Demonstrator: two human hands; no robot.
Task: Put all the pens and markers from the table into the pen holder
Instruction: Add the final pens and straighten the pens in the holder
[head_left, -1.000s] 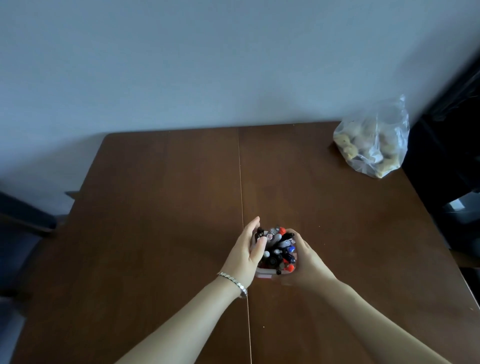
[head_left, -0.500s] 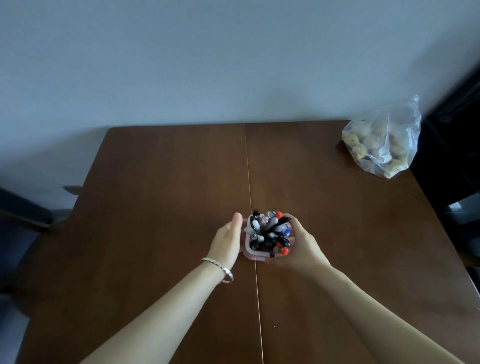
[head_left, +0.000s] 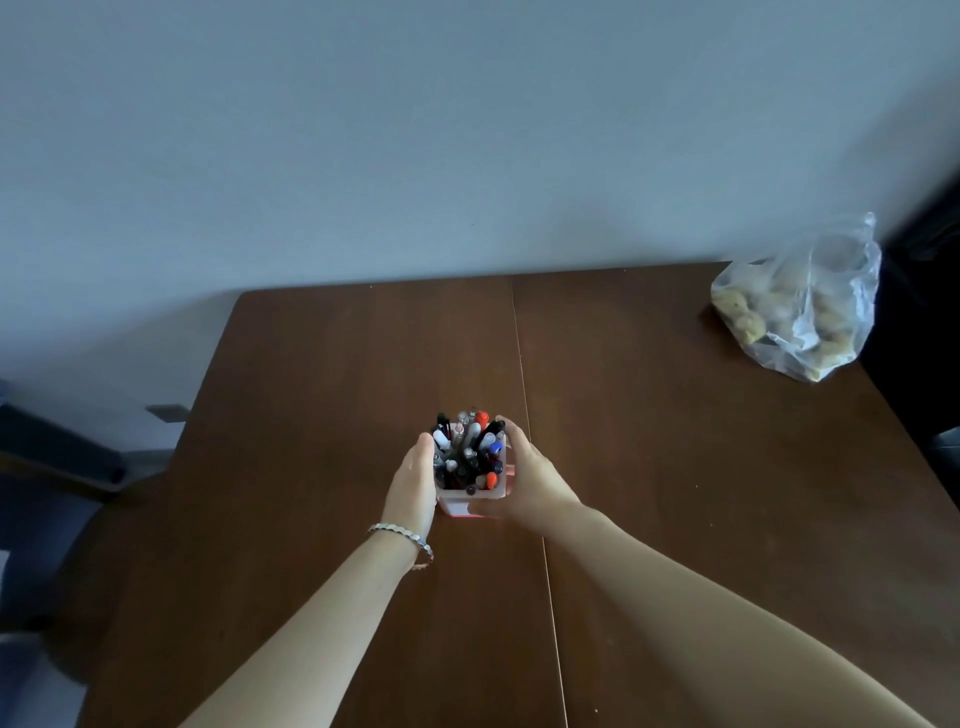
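Note:
A square, pale translucent pen holder (head_left: 457, 505) stands on the brown table (head_left: 675, 467), near the middle seam. It is packed with several pens and markers (head_left: 470, 449), black, white, blue and red-capped, standing upright. My left hand (head_left: 413, 491) lies flat against the holder's left side, a silver bracelet on its wrist. My right hand (head_left: 530, 480) wraps the holder's right side and front corner, fingers curled around it. No loose pen shows on the table.
A clear plastic bag (head_left: 797, 312) with yellowish lumps sits at the table's far right corner. A grey wall stands behind the table. A dark chair (head_left: 57, 462) is at the left, dark furniture at the right edge.
The holder has gone farther from me and slightly left along the seam between my hands. My left hand came off the pens at the holder's left side, then closed flat against that side again.

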